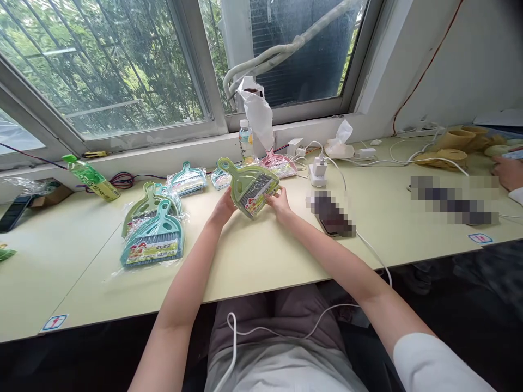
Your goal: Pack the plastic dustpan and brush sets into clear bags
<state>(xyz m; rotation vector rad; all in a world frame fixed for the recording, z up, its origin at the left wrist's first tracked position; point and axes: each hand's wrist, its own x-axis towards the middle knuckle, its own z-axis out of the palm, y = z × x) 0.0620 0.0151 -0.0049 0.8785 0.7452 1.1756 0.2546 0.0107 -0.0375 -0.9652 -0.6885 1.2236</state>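
Between my two hands, tilted above the table, is a green dustpan and brush set (254,188) with a mushroom-printed label. My left hand (224,208) grips its left side, and my right hand (280,203) holds the lower right edge. On the left lie several more sets in clear wrap: a blue one (157,239) in front, a green one (143,207) behind it, and another blue one (187,178) farther back. A pink set (280,163) lies beyond the held one, near the window.
Right of my hands lie a phone (333,215), a white charger plug (317,170) and a cable crossing the table's front edge. Bottles (93,178) stand or lean along the sill. Tape rolls (460,140) and another person's hand (509,174) are at far right.
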